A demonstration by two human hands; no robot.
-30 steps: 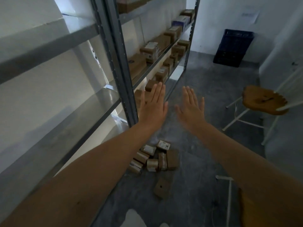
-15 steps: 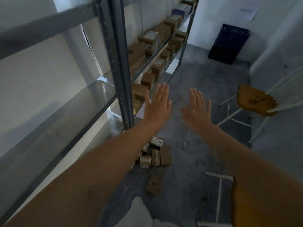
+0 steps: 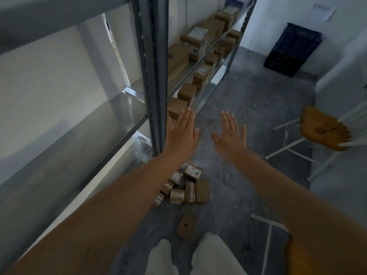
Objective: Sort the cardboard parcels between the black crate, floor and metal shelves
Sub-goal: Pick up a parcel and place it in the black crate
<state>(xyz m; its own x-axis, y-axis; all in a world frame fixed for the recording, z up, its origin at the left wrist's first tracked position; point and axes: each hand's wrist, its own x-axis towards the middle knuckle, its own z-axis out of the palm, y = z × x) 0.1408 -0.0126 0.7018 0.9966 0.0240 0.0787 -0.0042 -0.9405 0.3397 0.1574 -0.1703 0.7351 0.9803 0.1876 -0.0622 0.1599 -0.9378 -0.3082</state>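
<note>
Down on the floor point(image 3: 248, 108), at the foot of the metal shelves point(image 3: 156, 56), lies a cluster of cardboard parcels point(image 3: 186, 187), with one stray parcel point(image 3: 186, 228) nearer the legs point(image 3: 164, 259). The black crate point(image 3: 292, 50) stands by the far wall. Both the left hand point(image 3: 181, 133) and the right hand point(image 3: 230, 135) hover flat, fingers point(image 3: 187, 118) straight, holding nothing. Likely best: crouch, then take one parcel squarely by its sides.

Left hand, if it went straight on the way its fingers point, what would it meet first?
Likely the nearest cardboard parcel on the metal shelves, just past the left hand; depth is unclear.
</note>
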